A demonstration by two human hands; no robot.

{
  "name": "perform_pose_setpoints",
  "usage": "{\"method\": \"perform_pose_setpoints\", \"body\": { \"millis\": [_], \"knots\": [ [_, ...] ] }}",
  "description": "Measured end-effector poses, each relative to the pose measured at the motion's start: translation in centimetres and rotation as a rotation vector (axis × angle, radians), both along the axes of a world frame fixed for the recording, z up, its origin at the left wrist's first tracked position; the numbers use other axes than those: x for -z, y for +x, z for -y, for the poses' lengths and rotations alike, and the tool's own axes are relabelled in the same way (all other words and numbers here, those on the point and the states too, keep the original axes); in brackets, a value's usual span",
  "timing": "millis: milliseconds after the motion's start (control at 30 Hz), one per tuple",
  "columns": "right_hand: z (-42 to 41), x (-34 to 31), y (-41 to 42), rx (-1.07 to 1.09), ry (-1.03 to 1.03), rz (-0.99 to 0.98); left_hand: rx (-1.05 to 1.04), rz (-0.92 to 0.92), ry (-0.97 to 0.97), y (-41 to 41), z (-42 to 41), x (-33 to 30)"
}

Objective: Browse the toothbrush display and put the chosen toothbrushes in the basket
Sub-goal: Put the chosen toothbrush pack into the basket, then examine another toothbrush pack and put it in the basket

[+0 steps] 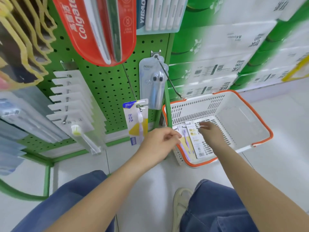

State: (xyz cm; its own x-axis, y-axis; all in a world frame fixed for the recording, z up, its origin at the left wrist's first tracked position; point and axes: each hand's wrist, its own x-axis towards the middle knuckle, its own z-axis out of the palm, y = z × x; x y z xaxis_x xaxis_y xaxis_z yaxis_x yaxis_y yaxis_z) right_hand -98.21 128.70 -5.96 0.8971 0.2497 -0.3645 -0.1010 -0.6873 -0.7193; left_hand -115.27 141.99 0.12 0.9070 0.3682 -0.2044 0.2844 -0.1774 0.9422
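I see the white basket with its orange rim sitting on the pale floor, just beside the right edge of the green pegboard rack. Its walls are slotted and its bottom is a grid of dark slits. Two toothbrush packs lie flat at the basket's near-left corner, side by side and touching: one pack shows a lilac brush on a yellow and white card, the other pack lies back side up, white with small print, a gold patch and a barcode at its near end.

My right hand is inside the basket, above its floor, fingers spread loosely and grasping nothing; the fingertips look motion-blurred over the slits just past the packs. My left hand hovers at the basket's near-left rim, fingers loosely curled with thumb and forefinger close together; I see nothing between them.

On the rack, a matching yellow-carded pack hangs from a peg near the lower right edge, a clear blister with two dark-headed blue brushes hangs above it, and a row of white-carded packs fronted by a yellow-headed brush hangs to the left. A red Colgate pack hangs along the top edge.
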Motion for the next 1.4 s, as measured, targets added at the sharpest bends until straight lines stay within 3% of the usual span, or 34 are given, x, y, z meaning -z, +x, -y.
{"method": "perform_pose_setpoints", "body": {
  "millis": [100, 233, 500, 600, 667, 1000, 1200, 1400],
  "knots": [
    [-0.9, -2.9, -0.7, 0.022, 0.184, 0.096, -0.152, 0.234, 0.002, -0.5, 0.4, -1.3],
    [-3.1, -7.3, -2.0, -0.022, 0.407, 0.172, -0.274, 0.361, -0.052, -1.3, 0.0, -3.6],
    [-9.8, -10.8, -1.0, -0.201, 0.380, 0.229, -0.486, 0.484, 0.058, -3.1, -1.6, -4.8],
    [-11.7, -10.4, -0.4, -0.276, 0.388, 0.145, -0.594, 0.577, 0.284, -3.7, -2.7, -5.3],
    [-12.4, -10.1, -0.3, -0.316, 0.401, 0.142, -0.630, 0.538, 0.409, -3.7, -3.9, -5.0],
    [-14.3, -8.8, 0.2, -0.306, 0.416, 0.301, -0.560, 0.317, 0.497, -3.2, -4.0, -4.1],
    [-14.6, -8.0, 0.1, -0.311, 0.476, 0.327, -0.511, 0.189, 0.873, -3.2, -3.8, -3.4],
    [-13.7, -8.0, -0.2, -0.390, 0.517, 0.331, -0.446, 0.092, 0.725, -1.9, -5.0, -3.7]
  ]
}}
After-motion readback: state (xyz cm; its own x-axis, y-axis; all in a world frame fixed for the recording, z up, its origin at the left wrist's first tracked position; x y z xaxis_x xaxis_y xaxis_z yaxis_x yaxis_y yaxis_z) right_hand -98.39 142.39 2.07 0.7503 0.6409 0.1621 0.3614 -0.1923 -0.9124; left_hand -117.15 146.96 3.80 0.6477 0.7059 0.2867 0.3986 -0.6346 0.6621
